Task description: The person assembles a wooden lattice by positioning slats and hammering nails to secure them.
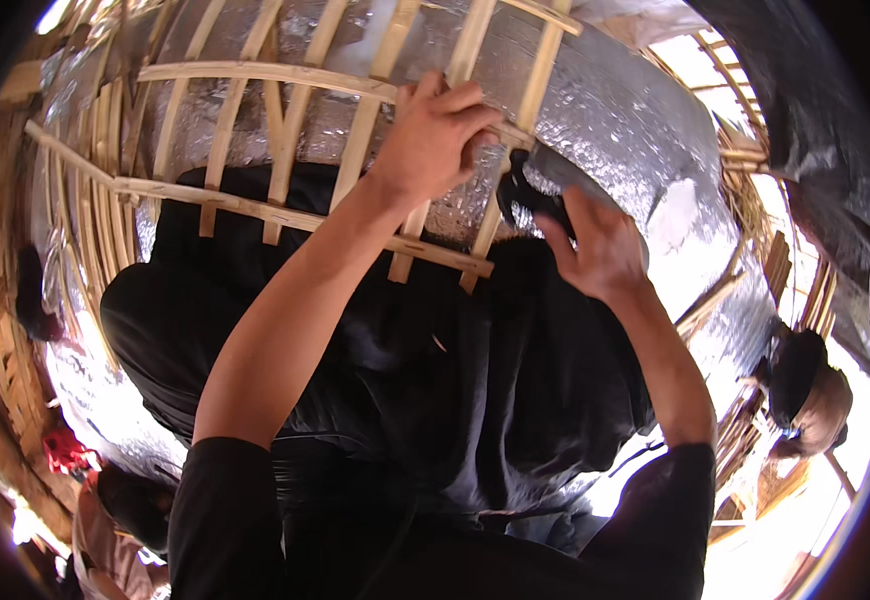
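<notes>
A lattice of pale bamboo slats (285, 214) lies over my lap and the shiny sheet in front of me. My left hand (433, 145) is closed around a cross slat near the lattice's right end, fingers curled over the joint. Beside that end, my right hand (600, 245) holds a black stapler-like tool (518, 192). The tool's front touches or nearly touches the slat joint; I cannot tell which. My right palm and fingers partly cover its body.
Silvery plastic sheeting (625, 110) spreads under and beyond the lattice. Bundles of loose slats (105, 200) stand at the left, with more slats (740, 440) at the right. Other people (820, 405) are at the lower right and lower left (130, 510). Dark sheeting (825, 130) hangs at upper right.
</notes>
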Action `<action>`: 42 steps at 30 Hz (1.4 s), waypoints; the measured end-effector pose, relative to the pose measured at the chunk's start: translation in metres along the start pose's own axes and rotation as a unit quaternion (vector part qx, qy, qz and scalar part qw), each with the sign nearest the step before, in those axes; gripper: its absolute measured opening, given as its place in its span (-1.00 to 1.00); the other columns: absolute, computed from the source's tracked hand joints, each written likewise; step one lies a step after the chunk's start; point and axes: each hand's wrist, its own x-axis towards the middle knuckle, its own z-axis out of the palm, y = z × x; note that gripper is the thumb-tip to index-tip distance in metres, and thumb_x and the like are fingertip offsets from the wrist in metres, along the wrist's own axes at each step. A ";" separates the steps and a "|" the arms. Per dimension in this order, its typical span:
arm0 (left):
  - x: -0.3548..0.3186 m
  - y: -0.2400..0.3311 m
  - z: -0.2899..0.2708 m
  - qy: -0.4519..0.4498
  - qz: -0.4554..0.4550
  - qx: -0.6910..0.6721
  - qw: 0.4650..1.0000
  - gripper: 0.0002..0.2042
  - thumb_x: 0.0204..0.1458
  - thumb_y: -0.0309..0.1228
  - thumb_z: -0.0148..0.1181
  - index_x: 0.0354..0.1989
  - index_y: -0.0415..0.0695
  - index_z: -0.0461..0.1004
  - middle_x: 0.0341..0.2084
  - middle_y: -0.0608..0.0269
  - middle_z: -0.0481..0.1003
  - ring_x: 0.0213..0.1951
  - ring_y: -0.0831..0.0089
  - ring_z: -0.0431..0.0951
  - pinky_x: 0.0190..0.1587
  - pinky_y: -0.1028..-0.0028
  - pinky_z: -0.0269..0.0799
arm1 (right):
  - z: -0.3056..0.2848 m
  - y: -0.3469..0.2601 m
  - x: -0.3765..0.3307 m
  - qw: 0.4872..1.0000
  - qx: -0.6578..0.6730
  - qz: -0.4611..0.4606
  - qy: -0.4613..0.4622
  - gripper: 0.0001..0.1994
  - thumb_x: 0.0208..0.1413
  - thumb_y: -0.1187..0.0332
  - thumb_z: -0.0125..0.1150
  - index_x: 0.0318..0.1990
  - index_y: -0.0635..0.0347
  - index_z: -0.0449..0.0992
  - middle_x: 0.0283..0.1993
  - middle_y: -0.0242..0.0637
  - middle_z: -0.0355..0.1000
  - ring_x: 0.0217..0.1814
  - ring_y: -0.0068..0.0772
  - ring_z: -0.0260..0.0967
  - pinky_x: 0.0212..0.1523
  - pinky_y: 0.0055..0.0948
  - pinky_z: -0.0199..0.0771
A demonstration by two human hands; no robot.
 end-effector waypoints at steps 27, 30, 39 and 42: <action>-0.016 0.003 0.005 0.005 0.007 -0.005 1.000 -0.58 -0.22 -0.61 0.37 -0.14 0.16 0.65 -0.36 0.53 0.40 -0.25 0.27 0.30 -0.15 0.27 0.21 | 0.010 0.014 -0.005 0.992 -0.071 0.058 -0.082 -0.59 0.15 -0.03 0.33 -0.29 0.17 0.46 -0.52 -0.19 0.44 -0.53 -0.06 0.48 -0.51 -0.12 0.46; -0.017 0.006 0.006 0.014 0.010 -0.008 1.000 -0.58 -0.22 -0.62 0.35 -0.16 0.17 0.64 -0.36 0.53 0.40 -0.27 0.28 0.30 -0.16 0.27 0.22 | 0.009 0.010 -0.033 0.991 0.004 -0.134 -0.007 -0.54 0.08 -0.11 0.35 -0.31 0.16 0.49 -0.51 -0.25 0.41 -0.54 -0.19 0.45 -0.45 -0.22 0.46; -0.015 0.007 0.009 0.011 0.007 -0.024 1.000 -0.55 -0.25 -0.65 0.33 -0.14 0.15 0.64 -0.36 0.54 0.40 -0.27 0.27 0.29 -0.18 0.28 0.23 | 0.019 0.023 0.002 0.995 -0.075 0.011 -0.070 -0.57 0.14 -0.07 0.33 -0.35 0.15 0.44 -0.58 -0.21 0.38 -0.54 -0.12 0.48 -0.53 -0.14 0.46; -0.009 0.004 0.006 0.012 0.005 0.014 1.000 -0.56 -0.24 -0.64 0.33 -0.14 0.15 0.64 -0.35 0.54 0.41 -0.27 0.26 0.29 -0.18 0.28 0.23 | 0.012 0.009 -0.012 0.992 0.015 -0.126 0.011 -0.57 0.10 -0.04 0.40 -0.32 0.16 0.47 -0.60 -0.22 0.36 -0.60 -0.12 0.45 -0.58 -0.16 0.44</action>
